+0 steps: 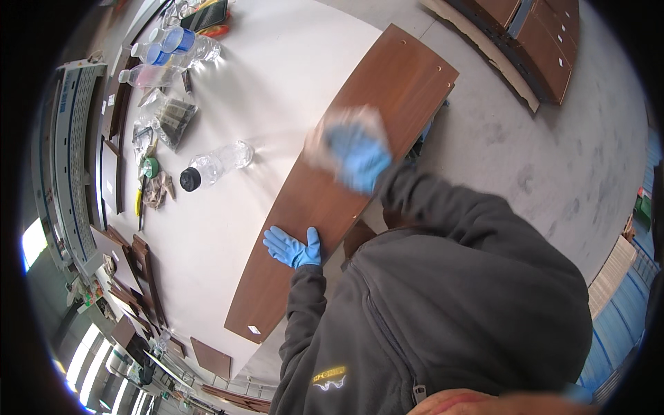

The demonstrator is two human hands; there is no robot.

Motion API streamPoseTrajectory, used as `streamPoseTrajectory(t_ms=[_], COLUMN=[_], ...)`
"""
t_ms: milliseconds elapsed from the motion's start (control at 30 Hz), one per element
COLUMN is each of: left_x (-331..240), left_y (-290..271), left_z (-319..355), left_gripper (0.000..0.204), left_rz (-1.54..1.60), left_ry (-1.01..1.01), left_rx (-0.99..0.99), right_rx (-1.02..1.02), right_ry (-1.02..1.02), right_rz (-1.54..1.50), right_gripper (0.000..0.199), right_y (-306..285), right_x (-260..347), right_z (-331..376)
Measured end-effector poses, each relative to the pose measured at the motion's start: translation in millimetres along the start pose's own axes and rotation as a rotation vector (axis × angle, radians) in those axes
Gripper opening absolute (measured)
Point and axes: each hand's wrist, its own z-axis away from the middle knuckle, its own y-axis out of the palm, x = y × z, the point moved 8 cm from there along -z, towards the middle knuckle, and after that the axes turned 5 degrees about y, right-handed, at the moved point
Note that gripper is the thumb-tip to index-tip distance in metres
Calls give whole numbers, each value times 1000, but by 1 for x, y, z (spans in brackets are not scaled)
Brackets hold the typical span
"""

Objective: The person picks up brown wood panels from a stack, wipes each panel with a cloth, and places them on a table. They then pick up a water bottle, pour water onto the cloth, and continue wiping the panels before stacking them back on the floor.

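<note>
A long brown wood-look board point(311, 181) lies at a slant along the near edge of the white table. My left hand point(294, 247), in a blue glove, rests flat on its nearer part, fingers stretched out and thumb apart. Farther up the board, my right hand point(361, 159), also gloved in blue, has a pale beige cloth point(317, 144) under and around it. Motion smears that hand and the cloth, so its separate fingers are hard to make out. Small holes show near the board's far end, and a small white label point(254, 330) is at its near end.
On the white table point(277, 83) lies a clear bottle with a black cap point(190, 179). Several plastic bottles point(178, 40), a bag of dark parts point(174, 119) and a yellow-handled tool point(139, 200) line its left side. More brown panels point(546, 48) stand at the far right.
</note>
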Motion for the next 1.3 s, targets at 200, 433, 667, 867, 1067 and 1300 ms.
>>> streamPoseTrajectory(t_ms=[200,433,667,867,1067,1300], left_x=[3,2,0,-7,-12,142], left_y=[-1,1,-2,-8,-21,-41], left_z=[2,1,-1,-3,0,65], left_gripper=[119,118,119,119,117,73], left_rz=[-12,-14,2,-38,72,325], left_ry=[20,19,2,3,-13,-266], left_rx=[-1,-4,26,48,29,-479], right_rx=[-87,-449,20,-361,319,39], right_ry=[24,377,-139,279,193,-372], right_rz=[397,1004,167,1071,790,696], right_gripper=[27,60,28,63,79,61], right_y=[-64,-144,-6,-136,76,112], right_x=[-30,-138,13,-117,-26,26], right_z=[11,10,41,-71,-22,18])
